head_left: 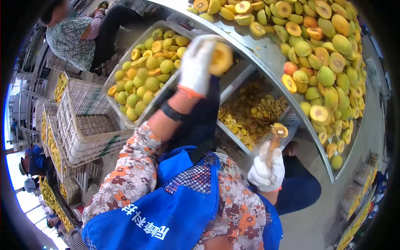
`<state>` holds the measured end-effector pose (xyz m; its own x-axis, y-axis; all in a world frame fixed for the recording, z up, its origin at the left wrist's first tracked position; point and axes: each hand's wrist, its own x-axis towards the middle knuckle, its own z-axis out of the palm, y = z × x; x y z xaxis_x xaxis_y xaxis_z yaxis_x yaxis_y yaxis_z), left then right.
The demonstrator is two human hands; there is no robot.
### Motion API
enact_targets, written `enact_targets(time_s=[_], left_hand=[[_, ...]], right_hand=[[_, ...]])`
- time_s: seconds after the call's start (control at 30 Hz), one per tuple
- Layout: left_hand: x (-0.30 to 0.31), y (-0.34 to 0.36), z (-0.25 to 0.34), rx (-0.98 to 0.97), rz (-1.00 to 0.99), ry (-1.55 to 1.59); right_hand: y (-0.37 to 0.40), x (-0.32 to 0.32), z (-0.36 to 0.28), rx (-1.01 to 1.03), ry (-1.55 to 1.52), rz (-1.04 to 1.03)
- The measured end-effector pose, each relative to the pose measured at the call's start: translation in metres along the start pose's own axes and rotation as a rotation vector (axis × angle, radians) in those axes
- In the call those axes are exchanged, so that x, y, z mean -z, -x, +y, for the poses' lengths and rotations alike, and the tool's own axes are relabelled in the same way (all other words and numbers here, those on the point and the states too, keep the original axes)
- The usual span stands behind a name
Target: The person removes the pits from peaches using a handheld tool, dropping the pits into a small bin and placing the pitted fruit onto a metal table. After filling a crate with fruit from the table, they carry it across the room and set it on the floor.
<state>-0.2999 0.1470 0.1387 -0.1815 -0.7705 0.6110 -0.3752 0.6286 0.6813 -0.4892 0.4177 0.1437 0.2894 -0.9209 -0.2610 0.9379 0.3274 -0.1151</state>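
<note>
While the left hand's (196, 64) gloved, motion-blurred fingers close around a fruit half (221, 60) between a fruit-filled crate (132, 124) and the metal surface (266, 56), the right's (266, 171) wrap a brown-handled tool (273, 151); white lettering on the blue vest (189, 212) includes 科技.

On the left, a white crate (93, 150) with holes in its sides is seen beside other crates (39, 108). Near the top left, a person (85, 33) in a patterned shirt (66, 46) and dark trousers (110, 31) is seen sitting. At the right edge, more crates (350, 200) are seen, and a grey floor (308, 227) is shown below.
</note>
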Motion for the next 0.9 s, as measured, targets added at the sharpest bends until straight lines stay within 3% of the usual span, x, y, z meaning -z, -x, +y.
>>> enact_targets(time_s=[0.03,0.1,0.13,0.17,0.23,0.43,0.57,0.77,0.83,0.9], left_hand=[[0.012,-0.003,-0.016,0.427,0.081,0.506],[0.046,-0.001,-0.071,0.087,0.042,-0.256],[0.063,0.007,-0.102,0.015,-0.144,-0.485],[0.075,0.029,-0.138,0.015,-0.150,-0.488],[0.088,0.066,-0.192,0.100,-0.537,-0.791],[0.104,0.065,-0.189,0.173,-0.679,-0.656],[0.113,0.056,-0.184,0.189,-0.724,-0.815],[0.115,0.063,-0.201,0.231,-0.648,-0.869],[0.122,0.060,-0.208,0.356,-0.705,-0.632],[0.140,0.046,-0.211,0.582,-0.606,-0.360]], right_hand=[[0.003,0.003,-0.001,0.028,-0.015,0.046],[0.007,0.010,0.000,0.043,-0.077,0.071],[0.005,0.009,0.000,0.041,-0.083,0.069],[0.004,0.008,0.000,0.043,-0.013,0.066],[0.003,0.008,0.000,0.044,0.060,0.065],[0.000,0.009,0.001,-0.006,0.091,0.122],[-0.001,0.011,0.003,-0.008,0.079,0.093],[-0.003,0.014,0.004,0.000,0.077,0.104],[-0.002,0.013,0.005,-0.021,0.193,0.096],[-0.002,0.012,0.006,-0.016,0.139,0.122]])
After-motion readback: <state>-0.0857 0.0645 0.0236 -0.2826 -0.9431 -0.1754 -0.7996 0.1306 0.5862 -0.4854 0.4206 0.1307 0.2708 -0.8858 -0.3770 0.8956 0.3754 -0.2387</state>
